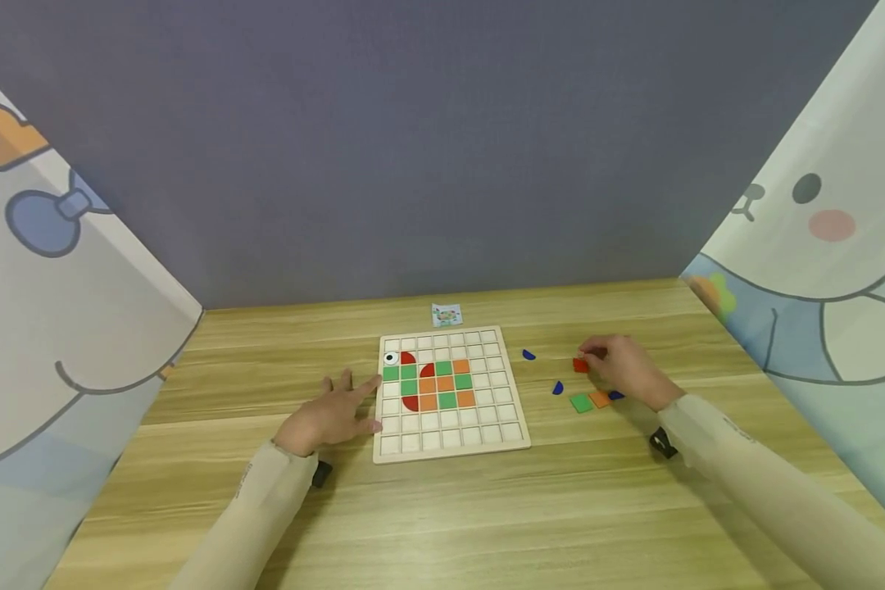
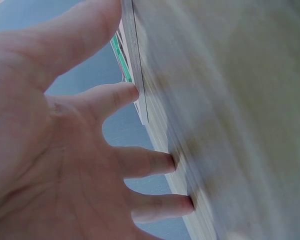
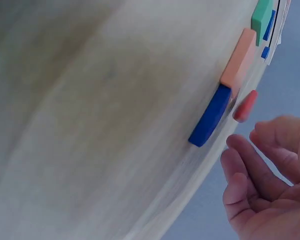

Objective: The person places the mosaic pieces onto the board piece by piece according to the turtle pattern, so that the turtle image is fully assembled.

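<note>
My left hand (image 1: 328,418) lies spread beside a wooden grid board (image 1: 450,438), with index fingertip and thumb at its left edge. In the left wrist view, the other fingertips (image 2: 182,204) rest on the table. Within the grid, green squares, orange squares (image 1: 445,383), red quarter circles (image 1: 410,402) and a white eye piece (image 1: 391,358) form a figure. My right hand (image 1: 623,369) is over the loose pieces, fingers loosely bent close to a small red piece (image 1: 580,365). The right wrist view shows a gap between the fingertips and that red piece (image 3: 245,106).
Near the right hand lie a green square (image 1: 581,402), an orange square (image 1: 600,398) and a blue piece (image 1: 616,395). Two blue half circles (image 1: 528,355) are between these and the board. A small picture card (image 1: 446,315) sits behind the board, before a grey panel (image 1: 442,164).
</note>
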`<state>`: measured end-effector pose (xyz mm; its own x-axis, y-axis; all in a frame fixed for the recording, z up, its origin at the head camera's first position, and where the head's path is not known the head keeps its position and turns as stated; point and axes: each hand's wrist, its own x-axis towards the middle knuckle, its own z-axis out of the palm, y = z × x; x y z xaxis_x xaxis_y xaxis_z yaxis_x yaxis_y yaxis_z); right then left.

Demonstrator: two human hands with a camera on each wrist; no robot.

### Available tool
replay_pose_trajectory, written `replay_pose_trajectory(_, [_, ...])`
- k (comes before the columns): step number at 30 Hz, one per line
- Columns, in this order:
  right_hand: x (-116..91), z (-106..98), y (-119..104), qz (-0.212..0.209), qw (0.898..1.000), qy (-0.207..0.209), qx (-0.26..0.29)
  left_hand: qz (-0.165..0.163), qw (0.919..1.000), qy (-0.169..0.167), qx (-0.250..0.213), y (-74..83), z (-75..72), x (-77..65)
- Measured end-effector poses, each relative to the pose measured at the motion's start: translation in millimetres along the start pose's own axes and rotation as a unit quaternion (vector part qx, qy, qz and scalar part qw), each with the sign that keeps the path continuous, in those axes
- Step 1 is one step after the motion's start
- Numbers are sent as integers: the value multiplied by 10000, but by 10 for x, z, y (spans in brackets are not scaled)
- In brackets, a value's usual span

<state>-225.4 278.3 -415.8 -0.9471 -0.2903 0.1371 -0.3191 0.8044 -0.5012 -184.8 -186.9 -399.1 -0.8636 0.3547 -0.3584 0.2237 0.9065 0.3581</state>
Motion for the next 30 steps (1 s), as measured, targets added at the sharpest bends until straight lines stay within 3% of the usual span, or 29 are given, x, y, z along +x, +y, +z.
replay_pose_trajectory(11, [43, 74, -84, -100, 9987, -474, -165, -25, 10000, -10, 62, -26, 2, -14])
replay_pose_trajectory(17, [150, 72, -321, -112, 9978, -600, -271, -68, 9999, -40, 69, -22, -3, -21])
replay_pose_trajectory(25, [443, 311, -840, -849, 9929, -835, 60, -68, 9999, 0, 84, -17, -4, -15])
replay_pose_trajectory(30, [615, 499, -1020, -1266, 9861, -1069, 114, -50, 9999, 0, 150, 4, -1, 10])
